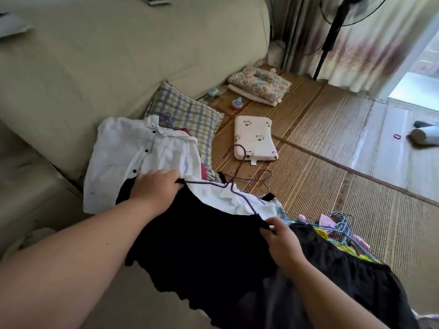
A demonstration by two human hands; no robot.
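While it hangs between the two hands, the black pleated garment (202,241) spreads down from them toward the camera, its hem lying in dark folds over the beige cushion below. The left hand (154,186) has its fingers curled round the garment's upper left corner, together with one end of a purple wire hanger (235,188). The right hand (281,238) pinches the garment's upper right corner between thumb and fingers, close to the hanger's other end. The hanger's sloping arms run between the hands, and its hook rises just beyond them.

A white cloth (240,204) lies under the hanger, between the hands and just past them. To the right of the right hand and touching the black garment, a sheer dark garment (351,271) lies on the floor. Just beyond it is a tangle of blue hangers (342,225) with yellow and pink cloth.

Just past the left hand lies a white shirt with dark buttons (135,157), spread partly over a checked pillow (190,112) that leans against the beige sofa (118,55). Beyond the hook, a small cream pillow printed with little animals (254,136) rests flat on the woven mat (332,167).

Farther off are a pink and blue toy (236,103) and a folded floral quilt (260,84), near the sofa's corner. Well beyond the right hand stand a black fan pole (329,41) and a patterned curtain (370,48).
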